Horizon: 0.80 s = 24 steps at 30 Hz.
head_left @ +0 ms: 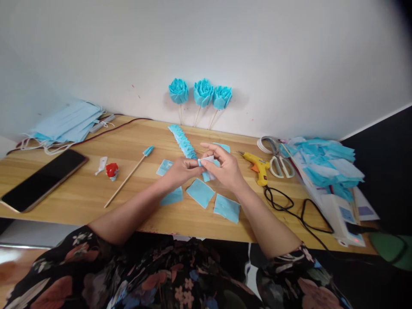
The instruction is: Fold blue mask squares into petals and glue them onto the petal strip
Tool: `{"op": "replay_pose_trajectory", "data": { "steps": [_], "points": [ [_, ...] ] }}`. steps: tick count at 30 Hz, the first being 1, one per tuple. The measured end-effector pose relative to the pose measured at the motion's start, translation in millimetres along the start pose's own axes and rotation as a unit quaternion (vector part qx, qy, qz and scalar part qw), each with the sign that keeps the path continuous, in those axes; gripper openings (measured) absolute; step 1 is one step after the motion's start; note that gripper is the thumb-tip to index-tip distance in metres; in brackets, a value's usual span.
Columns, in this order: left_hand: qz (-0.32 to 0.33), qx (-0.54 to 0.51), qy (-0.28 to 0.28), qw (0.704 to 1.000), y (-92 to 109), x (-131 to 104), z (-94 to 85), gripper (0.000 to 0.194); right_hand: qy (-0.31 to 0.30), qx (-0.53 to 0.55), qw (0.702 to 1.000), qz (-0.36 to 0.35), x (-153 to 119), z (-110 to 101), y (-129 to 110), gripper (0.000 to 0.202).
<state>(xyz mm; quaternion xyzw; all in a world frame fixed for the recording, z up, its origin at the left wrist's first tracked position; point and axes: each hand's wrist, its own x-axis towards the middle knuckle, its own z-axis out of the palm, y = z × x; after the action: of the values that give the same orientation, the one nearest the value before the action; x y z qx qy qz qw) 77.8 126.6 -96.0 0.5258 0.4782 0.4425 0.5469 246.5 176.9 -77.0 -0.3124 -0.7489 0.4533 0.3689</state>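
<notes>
Two hands meet over the middle of the wooden table (80, 193), pinching one small folded blue piece (207, 162) between them: the left hand (180, 171) has its fingertips closed on the piece's left end, the right hand (223, 165) curls around its right side with the index finger raised. Flat blue squares (201, 192) lie at 6 o'clock of the hands, a pleated blue strip (182, 139) at 12, a yellow glue gun (257, 165) at 3, a tipped stick (128, 177) at 9.

bright, even light falls on my desk (96, 189); shadows are soft, the wall (257, 51) glows pale, and the edges bend and blur.
</notes>
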Motion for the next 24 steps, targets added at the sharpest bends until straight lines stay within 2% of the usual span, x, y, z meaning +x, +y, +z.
{"op": "replay_pose_trajectory", "data": {
  "steps": [7,11,17,24],
  "points": [
    [-0.018,-0.167,0.08,0.983,-7.1,7.2,-0.9,0.019,0.052,-0.031,0.998,-0.025,4.3,-18.4,10.1,0.038],
    [-0.018,-0.245,0.085,0.966,-6.7,9.1,-4.4,0.019,0.046,-0.05,0.998,0.009,6.4,-24.4,12.5,0.042],
    [-0.017,-0.26,0.072,0.963,-7.8,9.0,-4.0,0.024,-0.04,-0.002,0.998,0.05,4.2,-16.1,12.3,0.046],
    [-0.015,-0.254,0.052,0.966,-10.9,10.1,-4.5,0.021,-0.022,-0.019,0.999,0.03,3.2,-12.3,16.7,0.044]
  ]
}}
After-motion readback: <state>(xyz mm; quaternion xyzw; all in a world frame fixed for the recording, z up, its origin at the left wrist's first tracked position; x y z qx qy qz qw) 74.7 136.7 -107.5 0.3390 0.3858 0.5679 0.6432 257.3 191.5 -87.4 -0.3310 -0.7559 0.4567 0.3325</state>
